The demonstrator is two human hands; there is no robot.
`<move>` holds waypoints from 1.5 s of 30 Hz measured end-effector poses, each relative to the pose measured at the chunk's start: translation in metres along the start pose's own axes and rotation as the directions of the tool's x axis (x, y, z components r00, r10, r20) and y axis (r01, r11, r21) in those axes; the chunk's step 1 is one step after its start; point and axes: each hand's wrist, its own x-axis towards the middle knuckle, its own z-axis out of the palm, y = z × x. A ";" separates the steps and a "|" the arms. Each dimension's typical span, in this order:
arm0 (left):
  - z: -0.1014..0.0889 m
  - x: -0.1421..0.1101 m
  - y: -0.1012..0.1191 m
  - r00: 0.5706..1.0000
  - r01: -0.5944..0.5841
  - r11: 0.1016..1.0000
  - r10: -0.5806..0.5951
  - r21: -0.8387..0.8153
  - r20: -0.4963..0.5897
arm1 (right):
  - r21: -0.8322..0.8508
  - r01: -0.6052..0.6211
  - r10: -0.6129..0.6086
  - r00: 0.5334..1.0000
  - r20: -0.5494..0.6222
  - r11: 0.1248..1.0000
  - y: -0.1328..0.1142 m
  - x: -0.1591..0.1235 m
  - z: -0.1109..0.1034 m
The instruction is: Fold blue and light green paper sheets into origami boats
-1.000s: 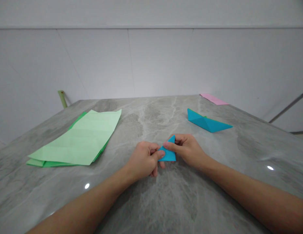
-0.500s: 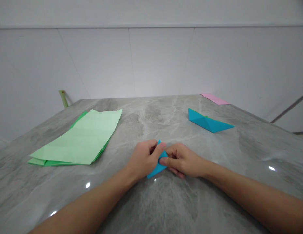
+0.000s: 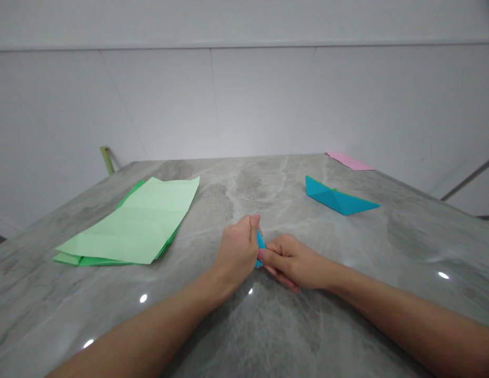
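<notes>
Between my two hands, a small folded piece of blue paper shows only as a narrow strip; most of it is hidden behind the fingers. My left hand is closed around its left side, thumb pointing up and away. From the right, my right hand pinches the paper between thumb and bent fingers. Both hands are close together, low over the marble-patterned table. Beyond them to the right, a blue paper boat with a green upper edge stands on the tabletop.
On the left lies a stack of light and darker green paper sheets. A pink piece of paper is at the back right edge of the grey table. Behind the table's left corner, a pale green stick-like object leans near the white wall.
My left hand has turned more upright and wrapped further around the blue paper, so less of it shows. My right hand keeps its pinch in nearly the same place.
</notes>
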 end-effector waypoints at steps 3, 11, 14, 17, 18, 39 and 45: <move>0.002 0.006 0.000 0.999 -0.034 0.999 0.034 0.011 -0.023 | 0.001 -0.022 0.022 0.998 -0.050 1.000 0.000 0.002 0.001; -0.003 0.009 -0.005 0.998 -0.042 0.998 0.039 -0.049 -0.048 | -0.177 0.135 -0.173 0.959 -0.226 0.975 0.005 0.000 0.001; -0.013 0.004 -0.009 0.994 -0.071 0.995 0.076 -0.067 0.077 | -0.177 0.114 -0.176 0.905 -0.386 0.978 0.013 0.002 -0.004; -0.017 -0.003 -0.012 0.933 -0.265 0.958 0.283 -0.107 0.221 | -0.142 0.065 -0.129 0.853 -0.505 0.988 0.017 0.008 -0.004; -0.017 -0.005 -0.014 0.899 -0.342 0.935 0.355 -0.095 0.257 | -0.183 0.049 -0.139 0.841 -0.522 0.982 0.017 0.012 -0.004; -0.012 0.005 -0.029 0.975 -0.018 0.820 0.142 -0.572 0.173 | -0.453 0.206 -0.409 0.814 -0.414 0.868 0.005 0.013 -0.022; -0.015 0.008 -0.025 0.987 -0.026 0.843 0.106 -0.537 0.120 | -0.537 0.221 -0.528 0.667 -0.526 0.814 0.006 0.013 -0.023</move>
